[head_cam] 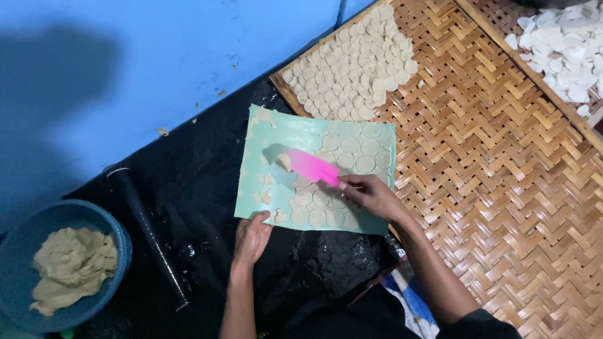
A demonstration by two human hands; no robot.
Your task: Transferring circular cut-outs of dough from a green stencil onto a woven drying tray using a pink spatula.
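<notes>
At far left, a blue bowl (119, 242) holds dough (70, 267), a black roller (151, 232) beside it. Left hand (252, 237) fingers press together on the green mat's (257, 160) near edge. Right hand (370, 196) pinches a pink scraper (312, 167) over cut dough rounds (352, 145), the bamboo tray (490, 163) at right.

dough discs (342, 182) on mat (259, 204), bowl (119, 242) left, tray (502, 188) right
</notes>
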